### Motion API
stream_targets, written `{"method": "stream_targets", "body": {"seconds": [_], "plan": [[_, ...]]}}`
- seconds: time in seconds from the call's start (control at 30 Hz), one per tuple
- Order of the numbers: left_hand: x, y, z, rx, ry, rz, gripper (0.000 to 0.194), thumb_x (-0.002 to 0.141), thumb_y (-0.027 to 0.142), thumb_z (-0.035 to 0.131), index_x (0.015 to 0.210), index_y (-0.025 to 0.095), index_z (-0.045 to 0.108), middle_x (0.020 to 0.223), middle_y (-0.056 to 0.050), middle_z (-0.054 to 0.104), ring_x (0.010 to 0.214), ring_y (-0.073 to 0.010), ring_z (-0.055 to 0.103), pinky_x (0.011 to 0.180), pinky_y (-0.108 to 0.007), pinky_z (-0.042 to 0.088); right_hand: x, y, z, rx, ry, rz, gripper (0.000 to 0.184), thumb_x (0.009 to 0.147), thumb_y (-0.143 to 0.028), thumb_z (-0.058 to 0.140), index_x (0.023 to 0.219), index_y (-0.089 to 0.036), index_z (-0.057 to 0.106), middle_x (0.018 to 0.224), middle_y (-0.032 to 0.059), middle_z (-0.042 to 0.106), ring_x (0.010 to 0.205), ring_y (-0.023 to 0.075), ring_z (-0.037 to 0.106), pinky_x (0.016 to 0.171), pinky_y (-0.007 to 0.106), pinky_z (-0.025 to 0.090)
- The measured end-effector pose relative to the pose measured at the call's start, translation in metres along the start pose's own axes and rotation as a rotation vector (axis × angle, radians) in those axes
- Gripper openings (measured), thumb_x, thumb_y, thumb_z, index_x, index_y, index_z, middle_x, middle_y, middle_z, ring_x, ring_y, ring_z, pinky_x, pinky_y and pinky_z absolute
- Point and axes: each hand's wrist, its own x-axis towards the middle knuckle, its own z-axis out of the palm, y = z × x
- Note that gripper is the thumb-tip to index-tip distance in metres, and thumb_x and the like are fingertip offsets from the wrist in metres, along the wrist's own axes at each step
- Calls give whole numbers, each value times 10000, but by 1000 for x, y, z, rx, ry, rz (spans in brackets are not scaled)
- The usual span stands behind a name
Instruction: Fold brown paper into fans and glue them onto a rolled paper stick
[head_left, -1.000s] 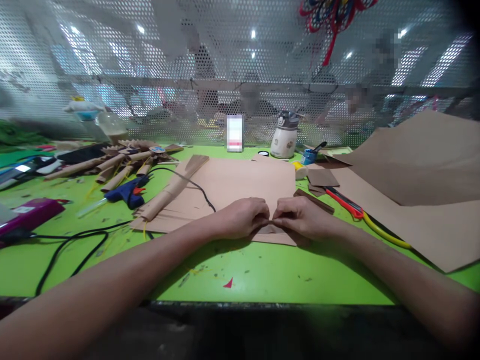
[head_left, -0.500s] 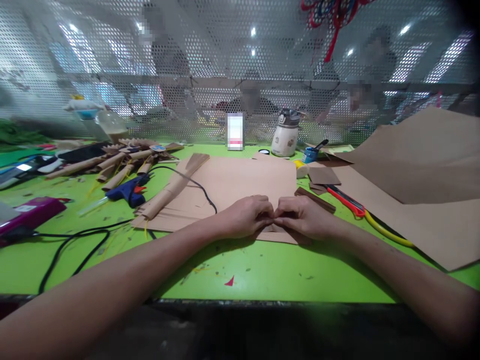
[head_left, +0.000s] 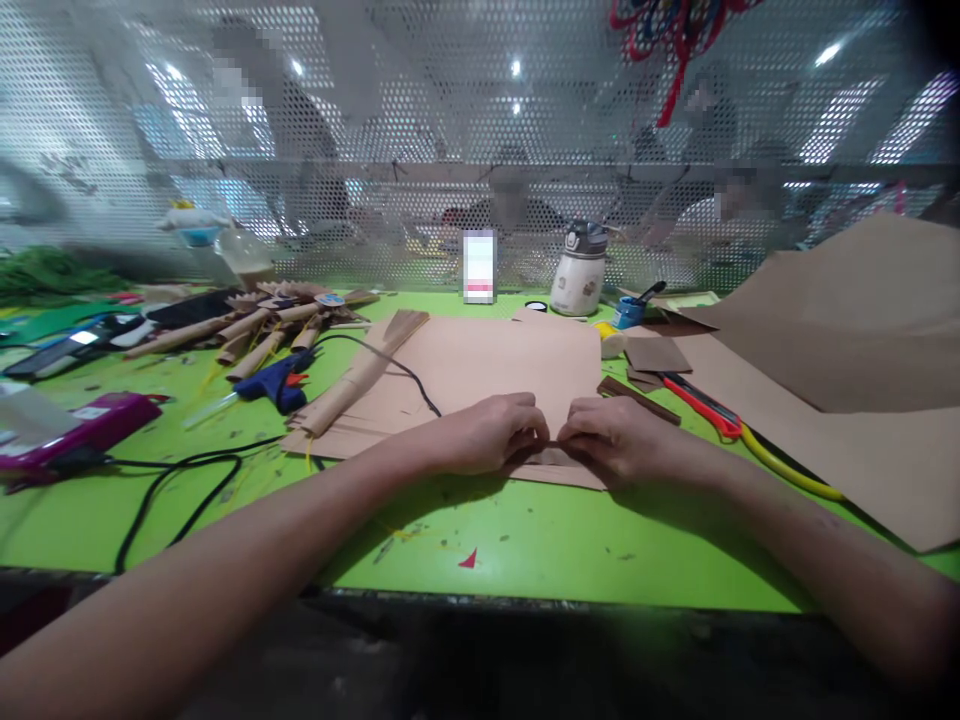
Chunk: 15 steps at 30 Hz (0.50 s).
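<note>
On the green tabletop surface [head_left: 420,565]: layered flat light-brown paper sheets [head_left: 495,360], near edge partly covered by both hands.
Left hand [head_left: 504,432]: grip pinching thin brown paper edge [head_left: 553,443], above the sheets' near margin.
Right hand [head_left: 622,438]: grip pinching same edge, just beside left.
Hidden: most of pinched piece; rolled or folded, can't tell.
Cut off: purple plastic box [head_left: 90,430], left; large brown paper sheet [head_left: 862,330], right.
Hard to make out: figures [head_left: 296,150] behind grey perforated screen [head_left: 442,100].

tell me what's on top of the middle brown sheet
A paper roll and black cord; left hand and right hand are partly over its near side, hiding what's beneath.
</note>
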Motion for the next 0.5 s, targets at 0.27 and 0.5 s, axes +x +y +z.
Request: {"method": "stream_targets", "body": {"seconds": [0.27,0.5], "plan": [[-3,2,-7,23,-38,65,194,830,148,518,967,159,655,796,-33,499,675,-116,484,606,-227,396,-5,3,0,-48,-23,-42,169,820,-93,518,852,-176,661,831,74,616,702,162,544,597,277,430],[-6,4,-8,51,-33,77,198,855,182,508,956,180,678,796,-40,505,689,-126,496,631,-240,401,-8,4,-3,-84,-48,-27,152,794,-93,539,844,-195,640,789,59,578,677,164,520,562,282,389]]}}
